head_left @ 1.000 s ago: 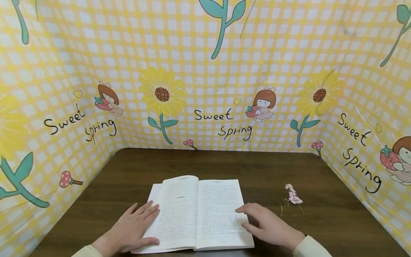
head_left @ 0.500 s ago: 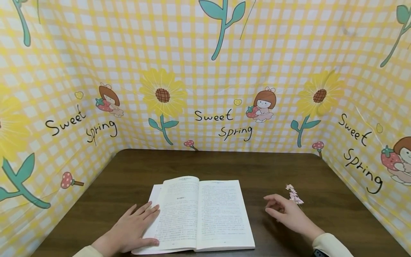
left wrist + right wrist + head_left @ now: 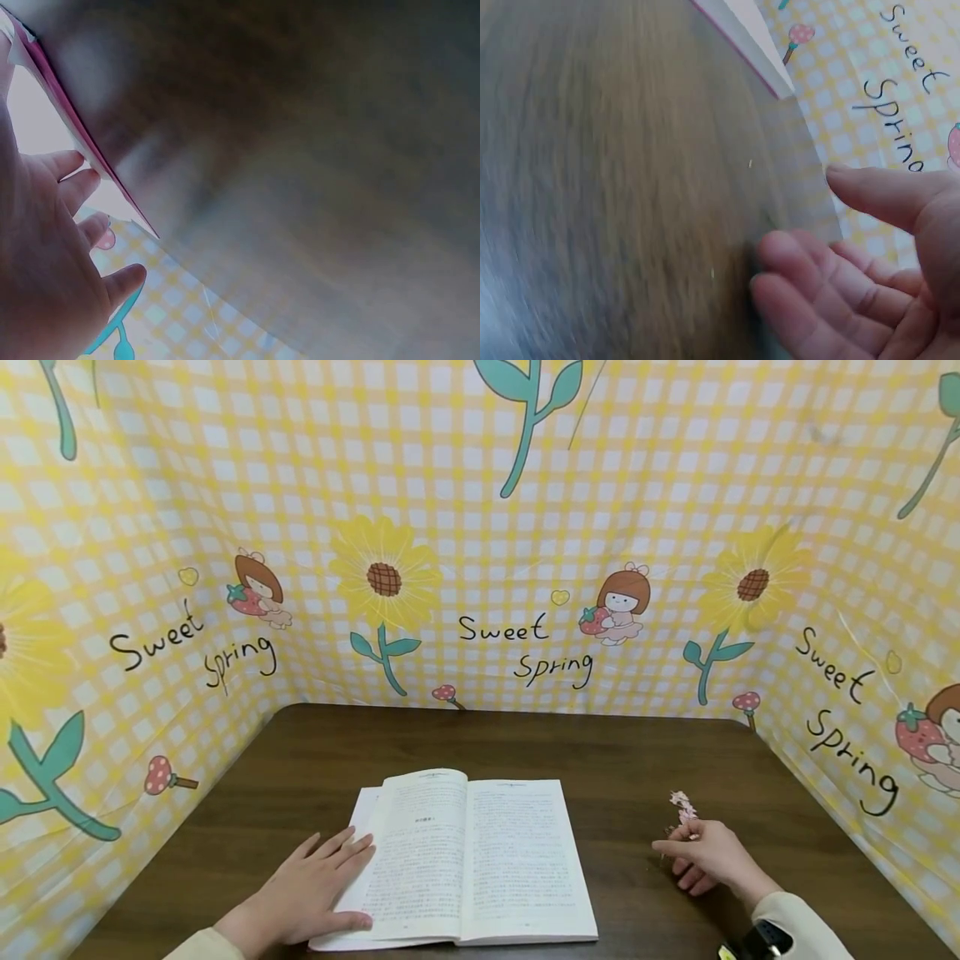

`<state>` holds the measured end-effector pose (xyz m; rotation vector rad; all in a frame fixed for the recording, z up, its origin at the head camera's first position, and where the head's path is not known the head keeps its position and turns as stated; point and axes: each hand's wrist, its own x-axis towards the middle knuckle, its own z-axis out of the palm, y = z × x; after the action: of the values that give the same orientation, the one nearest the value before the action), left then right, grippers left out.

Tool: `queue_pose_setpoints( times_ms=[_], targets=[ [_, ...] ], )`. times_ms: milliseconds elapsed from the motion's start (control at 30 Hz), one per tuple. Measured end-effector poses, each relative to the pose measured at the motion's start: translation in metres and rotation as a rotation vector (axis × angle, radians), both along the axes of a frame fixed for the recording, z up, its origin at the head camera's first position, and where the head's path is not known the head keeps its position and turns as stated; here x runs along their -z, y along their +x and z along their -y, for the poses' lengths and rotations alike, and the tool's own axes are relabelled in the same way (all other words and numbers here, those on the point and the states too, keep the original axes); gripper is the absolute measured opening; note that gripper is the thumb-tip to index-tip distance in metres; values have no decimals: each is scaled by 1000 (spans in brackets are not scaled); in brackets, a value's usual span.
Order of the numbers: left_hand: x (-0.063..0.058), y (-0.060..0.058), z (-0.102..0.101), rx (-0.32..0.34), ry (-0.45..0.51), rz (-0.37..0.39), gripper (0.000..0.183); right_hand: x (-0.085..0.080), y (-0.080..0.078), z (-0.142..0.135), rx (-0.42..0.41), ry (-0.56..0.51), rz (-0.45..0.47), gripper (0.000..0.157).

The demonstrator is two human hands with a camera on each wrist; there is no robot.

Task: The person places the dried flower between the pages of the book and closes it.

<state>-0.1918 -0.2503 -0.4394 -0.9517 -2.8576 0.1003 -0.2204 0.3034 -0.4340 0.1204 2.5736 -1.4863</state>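
An open book [image 3: 521, 860] with printed pages lies on the dark wooden table [image 3: 450, 739]. My left hand [image 3: 307, 889] rests on the left page, its fingers extended and spread. To the right of the book, my right hand [image 3: 712, 860] is over a small sprig of pink flowers [image 3: 681, 802], covering its lower part. The right wrist view shows that hand [image 3: 855, 292] with fingers bent, the thumb apart from them, and nothing visible between. In the left wrist view, the left hand [image 3: 52, 247] is beside the book's pink-edged cover [image 3: 71, 112].
Yellow checked cloth [image 3: 495, 535] printed with flowers and lettering hangs behind the table and along both sides. A dark watch [image 3: 757, 939] is on the right wrist, by a cream sleeve [image 3: 802, 927]. Tiny pale specks [image 3: 751, 163] lie on the tabletop.
My right hand has left the right page and moved rightward to the flower sprig, its fingers now bending down over it. My left hand stays on the left page.
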Motion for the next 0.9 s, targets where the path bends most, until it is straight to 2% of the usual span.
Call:
queue_pose_setpoints(
  times_ms=[167, 267, 400, 567, 767, 900],
  targets=[
    [1, -1, 2, -5, -5, 14, 94, 2, 1, 0, 13, 167, 24, 35],
    [2, -2, 2, -4, -2, 7, 94, 0, 0, 2, -1, 228, 29, 32],
    [3, -2, 2, -2, 9, 5, 93, -6, -1, 4, -33, 244, 30, 21],
    [1, -1, 1, -10, 14, 37, 94, -10, 1, 2, -45, 232, 12, 13],
    [-1, 1, 0, -11, 13, 55, 94, -12, 7, 4, -18, 269, -4, 12],
    [0, 1, 1, -13, 11, 43, 94, -14, 8, 7, -39, 314, -36, 15]
  ],
)
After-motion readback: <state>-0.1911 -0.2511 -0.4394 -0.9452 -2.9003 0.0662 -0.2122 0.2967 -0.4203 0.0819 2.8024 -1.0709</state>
